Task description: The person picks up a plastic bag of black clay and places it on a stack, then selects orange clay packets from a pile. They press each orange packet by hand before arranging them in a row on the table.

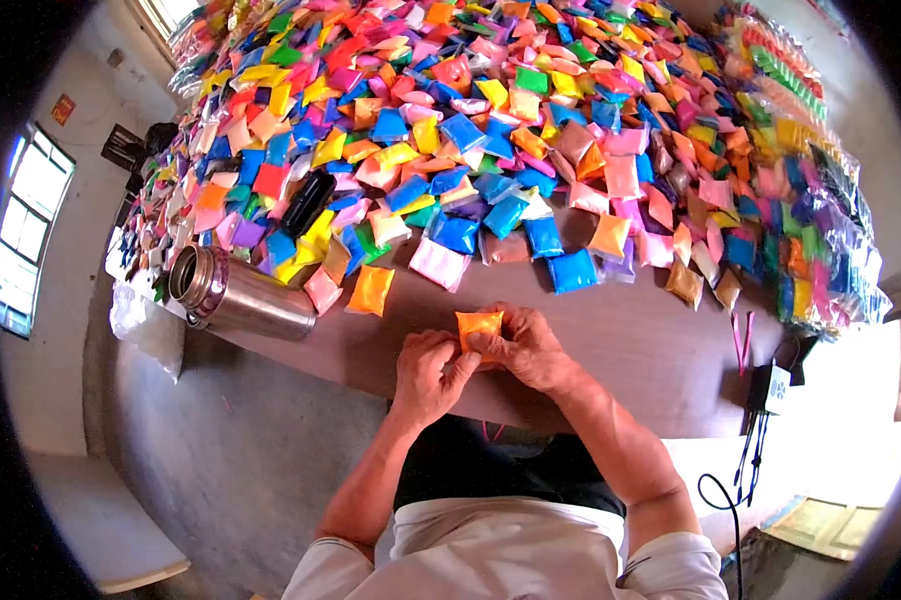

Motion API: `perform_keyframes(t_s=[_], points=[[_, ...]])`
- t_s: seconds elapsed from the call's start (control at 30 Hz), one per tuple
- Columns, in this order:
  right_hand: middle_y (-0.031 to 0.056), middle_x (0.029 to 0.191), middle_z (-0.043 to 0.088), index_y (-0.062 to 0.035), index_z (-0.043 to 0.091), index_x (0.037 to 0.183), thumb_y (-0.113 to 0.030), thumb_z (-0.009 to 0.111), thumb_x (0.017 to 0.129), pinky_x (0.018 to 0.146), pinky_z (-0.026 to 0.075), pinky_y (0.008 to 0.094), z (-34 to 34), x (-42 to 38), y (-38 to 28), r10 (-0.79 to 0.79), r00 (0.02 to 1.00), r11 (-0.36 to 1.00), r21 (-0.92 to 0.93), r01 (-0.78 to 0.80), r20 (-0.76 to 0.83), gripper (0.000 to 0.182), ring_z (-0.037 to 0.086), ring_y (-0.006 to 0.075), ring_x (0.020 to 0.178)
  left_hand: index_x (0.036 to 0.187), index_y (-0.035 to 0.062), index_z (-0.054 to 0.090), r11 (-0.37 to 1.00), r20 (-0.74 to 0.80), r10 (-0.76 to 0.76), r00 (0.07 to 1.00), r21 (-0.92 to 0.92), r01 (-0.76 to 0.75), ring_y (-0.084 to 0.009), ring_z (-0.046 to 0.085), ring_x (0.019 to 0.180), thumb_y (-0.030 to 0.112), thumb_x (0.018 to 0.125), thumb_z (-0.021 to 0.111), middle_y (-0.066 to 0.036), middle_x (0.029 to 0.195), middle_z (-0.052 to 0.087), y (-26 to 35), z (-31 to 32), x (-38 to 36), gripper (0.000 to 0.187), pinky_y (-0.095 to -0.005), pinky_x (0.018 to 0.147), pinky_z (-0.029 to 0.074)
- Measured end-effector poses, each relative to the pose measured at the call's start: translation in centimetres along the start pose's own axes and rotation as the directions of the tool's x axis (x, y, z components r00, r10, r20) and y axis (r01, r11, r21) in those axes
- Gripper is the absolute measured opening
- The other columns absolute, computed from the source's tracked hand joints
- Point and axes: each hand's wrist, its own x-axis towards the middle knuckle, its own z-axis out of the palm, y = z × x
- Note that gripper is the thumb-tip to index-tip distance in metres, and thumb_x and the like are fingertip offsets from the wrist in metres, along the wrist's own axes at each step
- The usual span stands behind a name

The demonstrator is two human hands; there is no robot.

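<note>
Between my two hands, near the front edge of the brown table (610,350), is a small orange packet (479,324). My right hand (526,345) grips its right side, with the thumb lying across the front. Against the packet's lower left side, the fingers of my left hand (431,368) are pinched closed. Beyond my hands lies a large heap of colourful packets (460,130). The nearest ones are a yellow-orange packet (370,290), a pale pink packet (438,265) and a blue packet (572,271).
A steel flask (245,295) lies on its side at the table's left. Clear bags full of packets (820,230) are piled at the right. Pink strips (743,342) and a small box with black cables (768,388) are at the right edge.
</note>
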Motion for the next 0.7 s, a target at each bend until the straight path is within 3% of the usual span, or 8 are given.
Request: perform_keyframes(t_s=[0.2,0.3,0.43,0.53,0.63,0.7], points=[[0.0023,0.097,0.068,0.0018,0.064,0.113,-0.016,0.064,0.095,0.077,0.051,0.0254,0.3,-0.5,-0.4,-0.077,0.997,0.99,0.119,0.077,-0.006,0.025,0.059,0.0082,0.087,0.079,0.0024,0.061,0.997,0.035,-0.005,0.999,-0.077,0.008,-0.0289,0.061,0.073,0.035,0.091,0.062,-0.01,0.076,0.063,0.1,-0.3,0.2,0.035,-0.0407,0.072,0.042],[0.0031,0.1,0.068,0.0026,0.064,0.113,-0.014,0.063,0.095,0.078,0.051,0.0254,0.2,-0.7,-0.8,-0.123,0.992,0.989,0.085,0.121,0.02,0.024,0.06,0.0086,0.089,0.08,0.0022,0.062,0.997,0.059,-0.022,0.998,-0.07,0.026,-0.0286,0.061,0.073,0.036,0.092,0.061,-0.01,0.076,0.063,0.3,-0.7,0.3,0.036,-0.0403,0.072,0.042],[0.0033,0.102,0.067,0.0024,0.065,0.113,-0.016,0.065,0.094,0.078,0.051,0.0255,0.2,-0.7,-0.9,-0.093,0.995,0.987,0.135,0.088,0.036,0.026,0.059,0.0087,0.09,0.081,0.0021,0.062,0.995,-0.007,-0.001,1.0,-0.105,0.0,-0.0289,0.06,0.072,0.036,0.093,0.059,-0.011,0.076,0.063,0.3,-0.5,0.1,0.036,-0.0402,0.073,0.042],[0.0022,0.1,0.067,0.0017,0.065,0.111,-0.02,0.068,0.093,0.077,0.05,0.0252,0.5,-0.7,-1.1,-0.053,0.998,0.995,0.082,0.051,0.021,0.028,0.058,0.0081,0.088,0.08,0.0018,0.063,0.991,0.0,0.015,1.0,-0.131,-0.015,-0.0294,0.06,0.072,0.035,0.094,0.057,-0.011,0.076,0.063,-0.5,-0.3,-0.1,0.037,-0.0403,0.073,0.042],[0.0003,0.094,0.066,0.0003,0.066,0.107,-0.02,0.069,0.092,0.073,0.049,0.0247,0.8,-0.3,-0.4,-0.073,0.996,0.984,0.169,0.063,0.05,0.025,0.057,0.007,0.083,0.08,0.0015,0.063,0.992,0.059,-0.01,0.998,-0.125,0.017,-0.0298,0.059,0.072,0.034,0.095,0.056,-0.012,0.077,0.064,-0.7,-0.3,-0.2,0.037,-0.0408,0.073,0.041],[-0.0008,0.088,0.065,0.0002,0.066,0.102,-0.018,0.069,0.092,0.068,0.049,0.0243,0.9,-0.2,0.0,-0.089,0.996,0.991,0.102,0.09,-0.019,0.021,0.056,0.0062,0.078,0.081,0.001,0.063,0.997,0.114,-0.003,0.994,-0.072,0.011,-0.0302,0.06,0.074,0.034,0.095,0.056,-0.012,0.079,0.064,-0.3,-0.6,0.0,0.037,-0.0414,0.073,0.042]])
